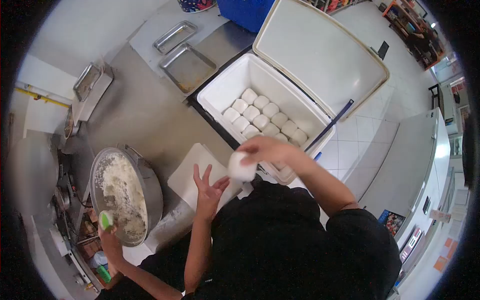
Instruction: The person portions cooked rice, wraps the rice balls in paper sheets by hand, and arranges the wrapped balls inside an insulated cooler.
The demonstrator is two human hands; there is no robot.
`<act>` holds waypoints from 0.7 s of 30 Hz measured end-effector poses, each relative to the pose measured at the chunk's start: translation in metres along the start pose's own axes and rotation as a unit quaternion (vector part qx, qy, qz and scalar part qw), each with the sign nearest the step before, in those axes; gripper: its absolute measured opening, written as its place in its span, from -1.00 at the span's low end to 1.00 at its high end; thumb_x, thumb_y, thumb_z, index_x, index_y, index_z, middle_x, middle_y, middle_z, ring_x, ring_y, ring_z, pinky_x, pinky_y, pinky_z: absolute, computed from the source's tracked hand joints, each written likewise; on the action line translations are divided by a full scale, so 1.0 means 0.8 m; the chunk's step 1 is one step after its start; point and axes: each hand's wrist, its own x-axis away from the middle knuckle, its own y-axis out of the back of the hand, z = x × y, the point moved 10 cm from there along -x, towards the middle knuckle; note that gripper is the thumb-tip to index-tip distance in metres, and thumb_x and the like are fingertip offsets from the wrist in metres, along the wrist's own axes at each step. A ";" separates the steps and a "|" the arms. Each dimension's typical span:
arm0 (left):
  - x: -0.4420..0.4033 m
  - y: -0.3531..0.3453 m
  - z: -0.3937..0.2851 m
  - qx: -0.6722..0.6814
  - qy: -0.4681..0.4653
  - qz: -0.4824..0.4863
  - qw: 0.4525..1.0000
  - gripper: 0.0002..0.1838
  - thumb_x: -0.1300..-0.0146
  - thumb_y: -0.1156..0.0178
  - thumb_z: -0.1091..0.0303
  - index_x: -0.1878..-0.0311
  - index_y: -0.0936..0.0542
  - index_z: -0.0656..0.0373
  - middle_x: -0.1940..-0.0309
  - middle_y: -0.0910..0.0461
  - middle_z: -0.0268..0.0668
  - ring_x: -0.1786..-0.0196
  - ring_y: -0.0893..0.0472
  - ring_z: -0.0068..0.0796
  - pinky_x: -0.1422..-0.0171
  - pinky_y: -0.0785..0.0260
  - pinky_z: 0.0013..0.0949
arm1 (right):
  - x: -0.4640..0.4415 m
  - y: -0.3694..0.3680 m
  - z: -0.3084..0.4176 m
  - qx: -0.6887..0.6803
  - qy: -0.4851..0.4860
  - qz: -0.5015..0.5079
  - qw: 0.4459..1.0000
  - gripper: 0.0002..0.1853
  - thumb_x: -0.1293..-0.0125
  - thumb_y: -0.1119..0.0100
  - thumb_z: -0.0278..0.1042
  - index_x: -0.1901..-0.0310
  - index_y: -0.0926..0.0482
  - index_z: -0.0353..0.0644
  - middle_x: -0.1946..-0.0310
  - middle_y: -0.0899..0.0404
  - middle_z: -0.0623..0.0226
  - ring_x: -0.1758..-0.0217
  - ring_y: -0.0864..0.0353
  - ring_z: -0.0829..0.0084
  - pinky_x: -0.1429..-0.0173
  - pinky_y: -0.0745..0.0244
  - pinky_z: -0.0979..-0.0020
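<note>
My right hand (265, 150) grips a white rounded bundle (242, 167), slightly blurred, near the front corner of an open white cooler box (220, 92). Inside the cooler, rows of similar white bundles (261, 121) cover the floor. My left hand (210, 187) has its fingers spread with nothing in them, just left of the held bundle. Beneath that hand lies a stack of white sheets (185, 175) on the metal counter. Whether the bundle is wrapped or bare I cannot tell.
At left, a large metal pot (155, 192) holds white crumbly food (120, 185). Another person's hand (110, 242) holds a green-ended item (106, 220) over its rim. Metal trays (185, 67) sit behind on the counter (150, 110). The cooler's lid (320, 50) leans open to the right.
</note>
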 end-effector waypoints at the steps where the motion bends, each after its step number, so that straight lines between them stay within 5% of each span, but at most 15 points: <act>1: 0.002 -0.002 -0.002 -0.013 -0.016 0.025 0.999 0.25 -0.29 -0.44 0.44 -0.71 0.34 -0.22 -0.65 -0.02 -0.11 -0.33 -0.55 -0.14 -0.36 -0.44 -0.07 | 0.004 0.036 -0.005 -0.018 0.047 -0.022 0.999 -0.53 -0.32 -0.47 -0.22 -0.23 -0.64 -0.14 0.00 -0.69 0.29 0.07 -0.63 0.49 0.06 -0.55 0.43; 5: 0.023 0.113 0.064 -0.258 0.013 -0.115 0.959 0.10 -0.26 -0.48 0.38 -0.68 0.07 -0.04 -0.54 -0.26 -0.05 -0.42 -0.49 -0.08 -0.44 -0.38 0.01 | 0.005 0.180 -0.132 0.087 -0.167 -0.039 0.981 -0.41 -0.36 -0.35 -0.36 -0.43 -0.48 0.04 -0.16 -0.65 0.22 -0.15 -0.66 0.27 -0.08 -0.66 0.27; 9: 0.057 0.145 0.072 -0.433 -0.007 -0.201 0.879 -0.13 -0.27 -0.44 0.41 -0.56 -0.20 0.19 -0.42 -0.39 0.00 -0.46 -0.42 0.01 -0.48 -0.32 0.03 | 0.015 0.220 -0.234 0.325 -0.371 0.024 0.870 -0.46 -0.36 -0.31 -0.28 -0.38 -0.54 -0.03 -0.15 -0.68 0.15 -0.21 -0.68 0.16 -0.16 -0.66 0.10; 15: 0.075 0.152 0.094 -0.573 -0.114 -0.197 0.787 -0.38 -0.22 -0.43 0.42 -0.32 -0.44 0.30 -0.42 -0.37 0.13 -0.50 -0.32 0.19 -0.59 -0.15 0.08 | -0.018 0.181 -0.306 0.384 -0.349 0.063 0.852 -0.44 -0.40 -0.25 -0.14 -0.38 -0.49 -0.13 -0.18 -0.65 0.06 -0.24 -0.64 0.12 -0.23 -0.58 0.10; 21: 0.094 0.140 0.122 -0.638 -0.187 -0.130 0.735 -0.51 -0.22 -0.45 0.36 -0.18 -0.56 0.31 -0.36 -0.45 0.16 -0.46 -0.38 0.24 -0.54 -0.22 0.17 | -0.026 0.168 -0.311 0.369 -0.320 0.049 0.871 -0.39 -0.45 -0.18 0.00 -0.39 -0.45 -0.24 -0.21 -0.61 -0.04 -0.28 -0.61 0.07 -0.30 -0.51 0.09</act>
